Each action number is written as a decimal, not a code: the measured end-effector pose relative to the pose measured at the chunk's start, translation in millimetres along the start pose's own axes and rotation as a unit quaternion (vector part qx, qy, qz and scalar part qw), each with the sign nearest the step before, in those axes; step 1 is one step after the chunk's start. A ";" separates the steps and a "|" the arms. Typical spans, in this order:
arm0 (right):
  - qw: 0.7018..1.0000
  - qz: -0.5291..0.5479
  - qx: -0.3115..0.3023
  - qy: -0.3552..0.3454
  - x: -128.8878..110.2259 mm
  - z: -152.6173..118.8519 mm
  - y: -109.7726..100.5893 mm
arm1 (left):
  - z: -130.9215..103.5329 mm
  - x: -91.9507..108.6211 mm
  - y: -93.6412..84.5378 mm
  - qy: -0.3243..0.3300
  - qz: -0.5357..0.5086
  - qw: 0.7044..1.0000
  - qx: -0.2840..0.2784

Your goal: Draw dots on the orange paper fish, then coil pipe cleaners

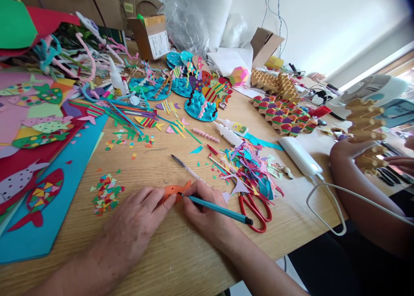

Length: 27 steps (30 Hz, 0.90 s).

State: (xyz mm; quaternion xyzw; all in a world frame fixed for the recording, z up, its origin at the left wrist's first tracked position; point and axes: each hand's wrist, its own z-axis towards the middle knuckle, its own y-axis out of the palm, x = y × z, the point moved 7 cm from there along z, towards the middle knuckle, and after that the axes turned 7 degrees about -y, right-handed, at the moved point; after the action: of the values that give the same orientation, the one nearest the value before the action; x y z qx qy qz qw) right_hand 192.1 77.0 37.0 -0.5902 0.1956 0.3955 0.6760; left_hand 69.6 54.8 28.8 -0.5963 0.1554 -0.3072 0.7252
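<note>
My right hand point(205, 203) grips a blue felt-tip pen point(220, 208), its tip touching an orange paper fish point(171, 191) on the table. A few dark dots show on the fish. My left hand point(142, 218) holds the fish at its left end between thumb and fingers, hiding part of it. Beyond my hands lies a clear ballpoint pen point(187, 168). Red-handled scissors point(258, 214) rest to the right of my right hand, partly under paper scraps point(255, 166). Left of my left hand is a pile of small coloured paper bits point(107, 192).
A blue sheet point(48, 218) with a decorated red paper fish point(45, 194) lies at left. White glue bottles point(228, 133), painted egg carton point(281, 117) and a white power strip point(299, 156) with a looping cable stand further right. Another person's arm point(359, 188) reaches in there, holding egg carton.
</note>
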 end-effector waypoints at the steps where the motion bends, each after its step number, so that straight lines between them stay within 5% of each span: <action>1: 1.000 0.006 -0.001 0.000 -0.2 0.0 -0.2 | -0.6 -0.5 0.9 -0.003 -0.002 1.000 -0.002; 13: 0.984 0.148 -0.045 0.085 13.4 10.1 -1.9 | 5.4 -3.6 6.5 -0.026 -0.014 0.994 -0.101; 27: 1.000 0.018 -0.012 0.016 4.9 2.8 1.4 | 1.1 -2.7 5.9 -0.011 -0.027 0.999 -0.041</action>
State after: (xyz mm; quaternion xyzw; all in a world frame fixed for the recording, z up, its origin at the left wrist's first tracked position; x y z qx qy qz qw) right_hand 193.5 81.1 33.1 -0.6010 0.2121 0.4006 0.6583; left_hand 69.7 57.9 23.0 -0.6327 0.1434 -0.3132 0.6936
